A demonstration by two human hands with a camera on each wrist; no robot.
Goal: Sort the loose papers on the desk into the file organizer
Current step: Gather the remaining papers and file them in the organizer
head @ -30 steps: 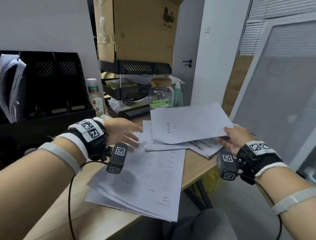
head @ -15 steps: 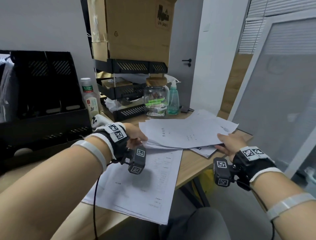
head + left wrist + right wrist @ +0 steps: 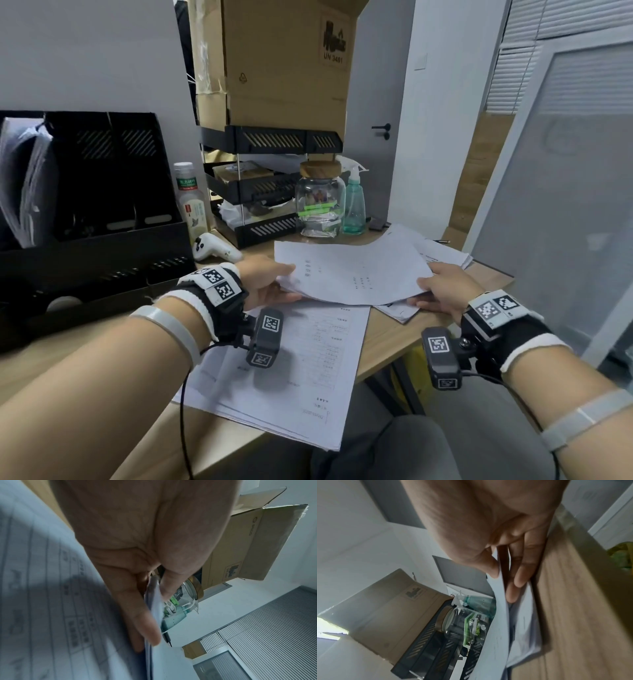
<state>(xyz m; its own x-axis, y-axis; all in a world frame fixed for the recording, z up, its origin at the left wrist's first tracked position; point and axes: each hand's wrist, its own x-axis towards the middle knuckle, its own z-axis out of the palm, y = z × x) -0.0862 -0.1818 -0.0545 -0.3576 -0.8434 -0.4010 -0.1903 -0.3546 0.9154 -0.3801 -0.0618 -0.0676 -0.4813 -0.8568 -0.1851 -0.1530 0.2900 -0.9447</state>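
A thin bundle of white sheets (image 3: 352,274) is held just above the desk by both hands. My left hand (image 3: 270,282) pinches its left edge, thumb on top and fingers (image 3: 145,623) underneath the sheets (image 3: 155,601). My right hand (image 3: 442,291) pinches the right edge, thumb over the sheets (image 3: 498,601) and fingers (image 3: 518,577) below. A larger stack of printed papers (image 3: 301,370) lies on the desk under my left wrist. More sheets (image 3: 442,253) lie at the right. The black file organizer (image 3: 89,192) stands at the left, with papers (image 3: 24,181) in its leftmost slot.
A black three-tier tray (image 3: 267,185) carrying a cardboard box (image 3: 284,61) stands behind the papers. Beside it are a plastic bottle (image 3: 191,202), a white controller (image 3: 215,250), a glass jar (image 3: 320,202) and a green spray bottle (image 3: 354,202). The desk edge (image 3: 394,356) runs close to my knees.
My left hand moved right from the desk stack and took hold of the left edge of the bundle. The bundle, held before by the right hand alone, came lower.
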